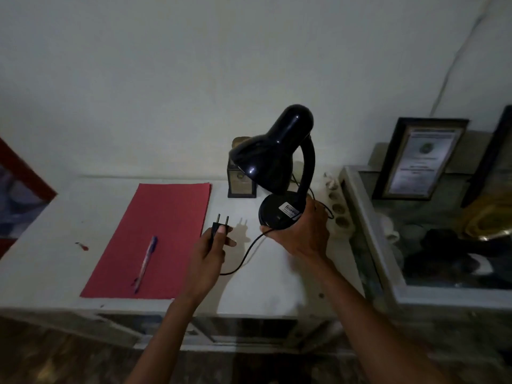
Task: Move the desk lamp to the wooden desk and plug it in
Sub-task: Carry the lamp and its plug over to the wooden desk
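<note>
**Desk:** What do you have nearest the lens?

**Operator:** My left hand [210, 250], centre frame, pinches the two-pin plug [219, 227], prongs up. Right of it my right hand [300, 234] is closed around the base of the black desk lamp [273, 159], held tilted above the white desk [55, 259].

**Desk:** And behind?

**Operator:** A power strip [339, 209] at the desk's right edge; a pen [145, 263] on a red folder [155, 234], left.
</note>
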